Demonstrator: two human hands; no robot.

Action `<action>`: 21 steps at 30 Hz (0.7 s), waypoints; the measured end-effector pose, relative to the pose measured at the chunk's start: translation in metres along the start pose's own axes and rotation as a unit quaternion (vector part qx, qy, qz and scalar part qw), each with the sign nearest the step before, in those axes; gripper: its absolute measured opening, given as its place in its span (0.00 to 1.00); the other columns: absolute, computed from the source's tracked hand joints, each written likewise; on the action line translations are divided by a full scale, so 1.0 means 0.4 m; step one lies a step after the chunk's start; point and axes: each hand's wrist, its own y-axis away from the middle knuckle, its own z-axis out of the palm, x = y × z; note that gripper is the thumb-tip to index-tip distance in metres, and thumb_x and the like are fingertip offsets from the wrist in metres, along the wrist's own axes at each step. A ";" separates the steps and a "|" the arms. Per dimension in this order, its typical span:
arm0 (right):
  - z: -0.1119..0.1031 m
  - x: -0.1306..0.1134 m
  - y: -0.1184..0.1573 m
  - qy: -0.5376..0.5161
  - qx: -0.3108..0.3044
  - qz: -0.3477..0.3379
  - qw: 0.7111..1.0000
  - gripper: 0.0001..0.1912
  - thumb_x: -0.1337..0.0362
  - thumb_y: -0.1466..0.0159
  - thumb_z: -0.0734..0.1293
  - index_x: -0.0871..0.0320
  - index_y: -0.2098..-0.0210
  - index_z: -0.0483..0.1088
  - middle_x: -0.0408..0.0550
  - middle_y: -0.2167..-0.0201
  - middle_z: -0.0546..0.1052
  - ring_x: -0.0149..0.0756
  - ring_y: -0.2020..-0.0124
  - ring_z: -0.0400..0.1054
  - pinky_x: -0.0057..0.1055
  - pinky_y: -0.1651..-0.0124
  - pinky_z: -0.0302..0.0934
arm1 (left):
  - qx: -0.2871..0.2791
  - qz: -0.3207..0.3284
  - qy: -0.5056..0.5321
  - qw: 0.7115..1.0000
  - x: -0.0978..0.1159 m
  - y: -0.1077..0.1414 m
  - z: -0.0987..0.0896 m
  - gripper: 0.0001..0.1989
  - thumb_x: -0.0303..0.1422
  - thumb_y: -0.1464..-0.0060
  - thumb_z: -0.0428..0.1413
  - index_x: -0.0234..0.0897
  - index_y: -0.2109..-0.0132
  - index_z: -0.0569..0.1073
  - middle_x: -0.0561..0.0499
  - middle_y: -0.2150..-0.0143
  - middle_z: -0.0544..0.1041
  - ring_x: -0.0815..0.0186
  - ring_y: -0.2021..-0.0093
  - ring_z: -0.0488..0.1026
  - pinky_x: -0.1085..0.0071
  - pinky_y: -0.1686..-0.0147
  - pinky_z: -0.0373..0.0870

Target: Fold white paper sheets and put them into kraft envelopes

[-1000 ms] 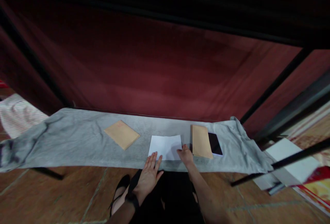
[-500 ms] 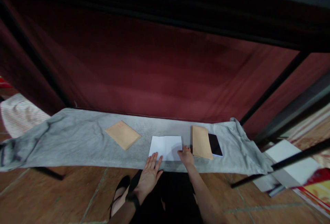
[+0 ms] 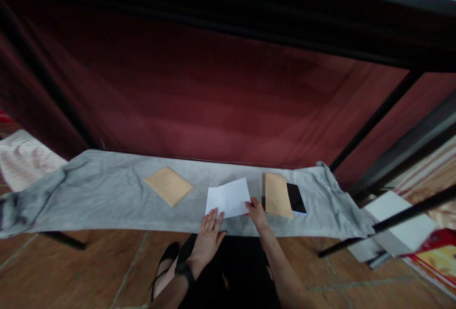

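A creased sheet of white paper (image 3: pixel 228 197) lies on the grey cloth (image 3: pixel 107 195) in front of me, its right half tilted up. My left hand (image 3: pixel 208 238) rests flat with spread fingers on the sheet's lower left edge. With thumb and fingers my right hand (image 3: pixel 256 213) pinches the right edge of the sheet. To the left lies a brown envelope (image 3: pixel 169 186), turned at an angle. On the right, brown envelopes (image 3: pixel 279 195) partly cover a dark phone (image 3: pixel 296 198).
Dark red panel (image 3: pixel 213 109) stands behind the cloth-covered surface, with a dark beam above. White boxes (image 3: pixel 399 223) and a red and yellow item (image 3: pixel 438 257) are on the floor at right. Striped cloth (image 3: pixel 28 159) hangs at far left.
The right half of the white sheet has been lifted and shifted away from me by my right hand, so it now slants. My left hand has stayed almost in place.
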 end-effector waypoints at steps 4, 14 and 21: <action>-0.049 -0.060 -0.014 -0.019 0.050 -0.054 0.997 0.15 0.60 0.30 0.57 0.57 0.53 0.71 0.49 0.61 0.81 0.39 0.60 0.76 0.30 0.58 0.68 | 0.035 -0.059 0.053 0.996 0.009 -0.029 -0.008 0.33 0.38 0.32 0.47 0.38 0.26 0.45 0.36 0.25 0.51 0.49 0.27 0.52 0.46 0.34 0.61; -0.057 0.004 0.102 0.179 -0.093 -0.323 0.925 0.21 0.73 0.32 0.59 0.51 0.45 0.74 0.47 0.49 0.80 0.38 0.49 0.75 0.36 0.42 0.66 | 0.094 -0.148 0.205 0.963 -0.038 -0.030 -0.048 0.35 0.34 0.36 0.49 0.40 0.26 0.47 0.40 0.26 0.56 0.54 0.27 0.54 0.50 0.33 0.61; -0.042 0.035 0.147 0.090 -0.132 -0.275 0.948 0.15 0.65 0.28 0.59 0.49 0.50 0.76 0.45 0.52 0.82 0.38 0.51 0.76 0.33 0.43 0.66 | -0.005 -0.122 0.347 0.930 -0.040 -0.032 -0.079 0.16 0.40 0.37 0.51 0.42 0.48 0.78 0.47 0.42 0.78 0.57 0.38 0.71 0.55 0.37 0.66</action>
